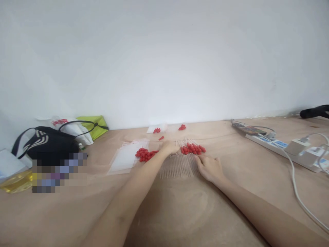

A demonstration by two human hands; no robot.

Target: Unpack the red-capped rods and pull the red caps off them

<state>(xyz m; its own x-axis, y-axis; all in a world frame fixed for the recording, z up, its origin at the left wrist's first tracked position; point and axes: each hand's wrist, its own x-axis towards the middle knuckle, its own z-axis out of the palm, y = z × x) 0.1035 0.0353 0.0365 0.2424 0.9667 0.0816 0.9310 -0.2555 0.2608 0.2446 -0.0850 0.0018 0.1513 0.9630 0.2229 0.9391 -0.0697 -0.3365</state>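
A row of thin clear tubes [177, 168] lies side by side on the table, and a heap of red rubber dropper bulbs [191, 148] with clear stems sits just beyond it. My left hand [169, 148] is at the far left of this row, fingers curled, their tips mostly hidden. At the row's right edge, my right hand [210, 168] has its thumb and finger drawn together beside the bulbs. Whatever either hand grips is too small to make out. Another pile of red bulbs [144, 155] lies left of my left forearm, partly against flat clear bags [123, 159].
Small groups of red bulbs [182, 127] lie near the wall, one on a clear bag [151, 129]. To the right are a phone [249, 130], a white power strip [277, 147] and a trailing cable [294, 185]. A black bag [48, 147] and yellow-green bag [96, 125] stand left.
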